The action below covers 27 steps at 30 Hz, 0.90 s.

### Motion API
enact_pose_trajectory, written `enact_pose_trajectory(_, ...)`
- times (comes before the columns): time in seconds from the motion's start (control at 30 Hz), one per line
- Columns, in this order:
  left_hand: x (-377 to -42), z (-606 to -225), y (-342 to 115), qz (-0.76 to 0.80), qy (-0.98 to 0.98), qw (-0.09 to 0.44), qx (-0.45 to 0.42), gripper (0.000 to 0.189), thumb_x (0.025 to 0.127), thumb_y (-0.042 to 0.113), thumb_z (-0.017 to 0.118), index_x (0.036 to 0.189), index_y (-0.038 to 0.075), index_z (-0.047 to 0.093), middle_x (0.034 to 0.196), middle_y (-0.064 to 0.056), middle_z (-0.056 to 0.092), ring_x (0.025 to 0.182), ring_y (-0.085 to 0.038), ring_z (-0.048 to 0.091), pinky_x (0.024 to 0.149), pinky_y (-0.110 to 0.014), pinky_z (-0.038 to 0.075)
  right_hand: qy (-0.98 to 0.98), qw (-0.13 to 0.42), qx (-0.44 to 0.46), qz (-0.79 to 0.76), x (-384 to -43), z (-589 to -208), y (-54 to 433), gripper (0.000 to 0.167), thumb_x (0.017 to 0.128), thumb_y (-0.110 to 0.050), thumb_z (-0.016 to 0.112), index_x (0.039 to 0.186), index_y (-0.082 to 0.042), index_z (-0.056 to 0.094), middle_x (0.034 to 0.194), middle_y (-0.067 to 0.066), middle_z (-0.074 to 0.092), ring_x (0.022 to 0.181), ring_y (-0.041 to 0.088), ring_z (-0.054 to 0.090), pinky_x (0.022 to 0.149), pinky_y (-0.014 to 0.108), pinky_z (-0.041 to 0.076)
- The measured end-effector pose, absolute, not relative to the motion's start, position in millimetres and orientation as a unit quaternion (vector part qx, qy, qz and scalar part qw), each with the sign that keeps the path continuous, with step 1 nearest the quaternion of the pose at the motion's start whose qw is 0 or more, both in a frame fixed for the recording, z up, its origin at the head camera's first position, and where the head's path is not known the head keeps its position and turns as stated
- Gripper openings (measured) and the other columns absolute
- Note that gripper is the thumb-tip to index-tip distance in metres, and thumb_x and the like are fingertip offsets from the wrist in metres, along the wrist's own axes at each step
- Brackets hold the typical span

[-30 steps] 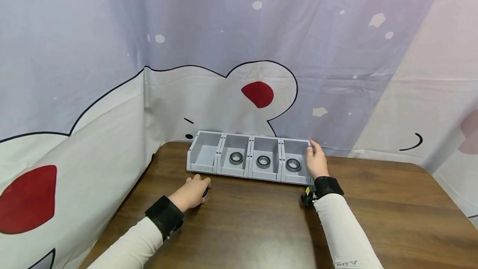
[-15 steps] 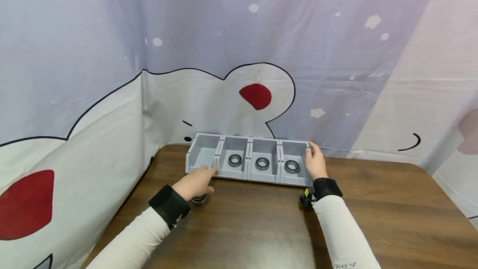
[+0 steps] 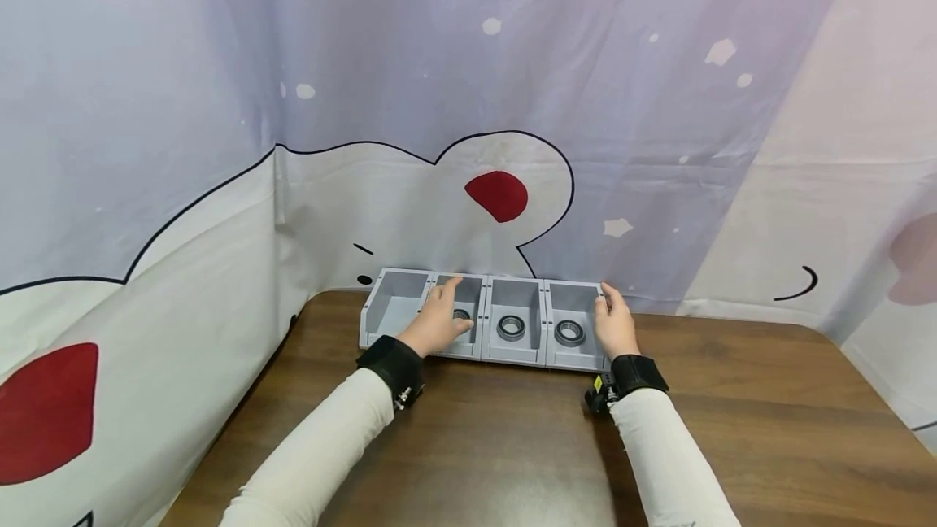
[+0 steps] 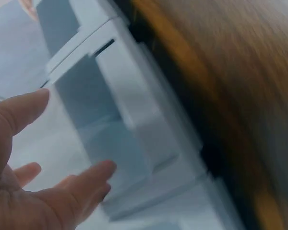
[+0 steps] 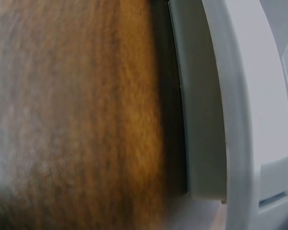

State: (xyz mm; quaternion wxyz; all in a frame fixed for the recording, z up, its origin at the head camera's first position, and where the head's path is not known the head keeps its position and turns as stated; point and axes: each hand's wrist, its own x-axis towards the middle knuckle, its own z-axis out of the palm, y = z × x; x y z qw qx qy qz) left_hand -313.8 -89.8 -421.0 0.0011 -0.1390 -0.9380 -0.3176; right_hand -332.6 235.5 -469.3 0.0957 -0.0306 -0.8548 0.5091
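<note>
- Spanning the foreground: brown wood-grain table (image 3: pixel 512 446).
- Grey four-bin row (image 3: pixel 512 354): on table.
- Left hand (image 3: pixel 437 324): over second bin (image 3: pixel 472 301) from left, digits spread apart.
- Right hand (image 3: pixel 616 326): at row's right end; grip cannot be told.
- Three bearings (image 3: pixel 511 338): dark rings, silver rims; bins two through four, leftmost partly hidden.
- Yellow label (image 3: pixel 598 384) on wrist camera (image 3: pixel 596 402): illegible.

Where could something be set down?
Bare: tabletop between the forearms and outside the right arm; the leftmost bin's visible floor. Crowded: second bin, left hand partly hiding its bearing; third and fourth bins, one bearing each, right hand at the end wall.
</note>
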Motion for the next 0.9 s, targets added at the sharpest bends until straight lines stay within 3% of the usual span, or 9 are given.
enact_pose_trajectory(0.17, -324, -439, -79, -0.27, -0.955, -0.008, -0.121, 0.081, 0.092, 0.009, 0.075, 0.158, 0.007, 0.028, 0.155, -0.029, 0.028, 0.14, -0.051, 0.034, 0.108, -0.056, 0.041, -0.854, 0.098, -0.03, 0.511, -330, -470, 232, 0.051, 0.112, -0.017, 0.032, 0.159, 0.0, 0.024, 0.154, 0.034, 0.032, 0.141, 0.05, 0.034, 0.113, 0.061, 0.031)
enact_pose_trajectory(0.37, -336, -455, -73, -0.219, -0.968, -0.007, -0.124, 0.075, 0.091, 0.007, 0.076, 0.155, 0.003, 0.035, 0.156, -0.029, 0.03, 0.142, -0.055, 0.028, 0.114, -0.059, 0.033, -0.853, 0.096, -0.03, 0.512, -330, -466, 232, 0.051, 0.112, -0.016, 0.03, 0.16, -0.001, 0.023, 0.155, 0.033, 0.031, 0.142, 0.048, 0.033, 0.114, 0.059, 0.031)
enact_pose_trajectory(0.63, -342, -455, -68, -0.171, -0.974, -0.024, -0.147, 0.054, 0.096, 0.0, 0.064, 0.147, 0.0, 0.047, 0.15, -0.027, 0.043, 0.142, -0.039, 0.04, 0.115, -0.054, 0.032, -0.853, 0.099, -0.038, 0.511, -330, -466, 233, 0.05, 0.112, -0.015, 0.031, 0.159, 0.0, 0.024, 0.156, 0.032, 0.032, 0.142, 0.048, 0.034, 0.114, 0.059, 0.031)
enact_pose_trajectory(0.9, -343, -461, -69, -0.176, -0.975, 0.007, -0.137, 0.043, 0.094, -0.005, 0.06, 0.138, -0.002, 0.058, 0.138, -0.027, 0.055, 0.127, -0.041, 0.053, 0.106, -0.051, 0.044, -0.853, 0.106, -0.034, 0.511, -330, -468, 232, 0.05, 0.112, -0.016, 0.031, 0.159, 0.001, 0.025, 0.151, 0.035, 0.035, 0.139, 0.049, 0.037, 0.111, 0.06, 0.033)
